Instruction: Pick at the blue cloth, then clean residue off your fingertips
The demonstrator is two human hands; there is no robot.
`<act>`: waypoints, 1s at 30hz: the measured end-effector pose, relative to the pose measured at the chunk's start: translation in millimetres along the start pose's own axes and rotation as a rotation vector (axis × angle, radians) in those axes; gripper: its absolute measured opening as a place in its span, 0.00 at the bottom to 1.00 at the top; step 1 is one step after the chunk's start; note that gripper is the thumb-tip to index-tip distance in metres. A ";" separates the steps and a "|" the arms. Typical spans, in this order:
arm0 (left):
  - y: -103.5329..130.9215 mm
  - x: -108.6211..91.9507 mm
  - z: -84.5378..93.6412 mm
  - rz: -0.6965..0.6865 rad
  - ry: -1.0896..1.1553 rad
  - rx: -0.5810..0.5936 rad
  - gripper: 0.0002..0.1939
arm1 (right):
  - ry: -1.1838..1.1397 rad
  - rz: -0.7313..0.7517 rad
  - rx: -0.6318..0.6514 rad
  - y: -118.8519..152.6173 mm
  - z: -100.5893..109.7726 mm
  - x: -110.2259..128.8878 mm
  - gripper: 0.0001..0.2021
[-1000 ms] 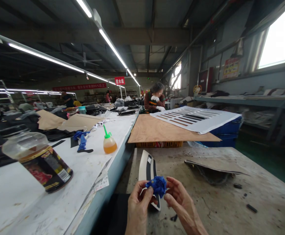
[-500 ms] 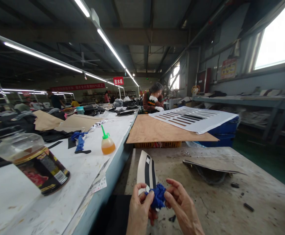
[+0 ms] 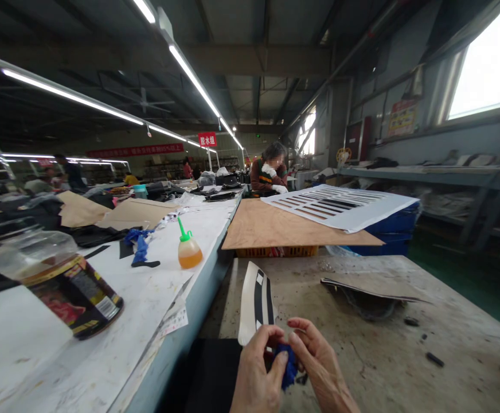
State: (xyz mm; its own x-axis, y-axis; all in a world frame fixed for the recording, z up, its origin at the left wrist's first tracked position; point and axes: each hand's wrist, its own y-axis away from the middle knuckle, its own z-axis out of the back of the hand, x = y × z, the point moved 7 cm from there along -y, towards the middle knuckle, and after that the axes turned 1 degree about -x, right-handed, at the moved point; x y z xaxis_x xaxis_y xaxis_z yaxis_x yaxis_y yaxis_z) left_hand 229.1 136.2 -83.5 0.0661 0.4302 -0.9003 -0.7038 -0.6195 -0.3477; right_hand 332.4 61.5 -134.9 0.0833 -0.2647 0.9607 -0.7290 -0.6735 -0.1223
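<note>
A crumpled blue cloth (image 3: 290, 370) is bunched between my two hands, low in the middle of the view. My left hand (image 3: 259, 367) grips it, thumb on top and fingers curled behind. On the cloth's other side, my right hand (image 3: 321, 367) pinches at its edge with bent fingers, partly hiding the contact. Just beyond the left fingers stands a curved, pale beige piece (image 3: 246, 304) with black strips along it and small white patches. Its lower end is hidden behind my left hand.
On the white-covered bench at left are a tilted plastic jar (image 3: 73, 292) of brown liquid, a green-tipped squeeze bottle (image 3: 188, 249) and another blue rag (image 3: 140, 246). A wooden board (image 3: 267, 226) lies ahead. A flat-topped piece (image 3: 370, 289) rests on the worn table (image 3: 383, 355). A gloved co-worker (image 3: 269, 172) sits beyond.
My left hand has moved right and closed further over the blue cloth, which is now more bunched and slightly lower. My right hand stays close beside it. The beige piece has hardly moved.
</note>
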 end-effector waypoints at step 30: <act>-3.2 -0.5 18.4 -0.019 0.152 -0.146 0.07 | -0.288 -0.109 0.043 6.9 -3.9 28.9 0.19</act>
State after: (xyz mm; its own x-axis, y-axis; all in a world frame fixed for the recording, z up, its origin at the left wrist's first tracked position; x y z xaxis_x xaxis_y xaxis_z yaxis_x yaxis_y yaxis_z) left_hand 218.4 150.0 -77.1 0.1918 0.3454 -0.9187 -0.5920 -0.7058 -0.3890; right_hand 327.1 51.9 -107.0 0.3531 -0.3694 0.8595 -0.6760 -0.7359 -0.0386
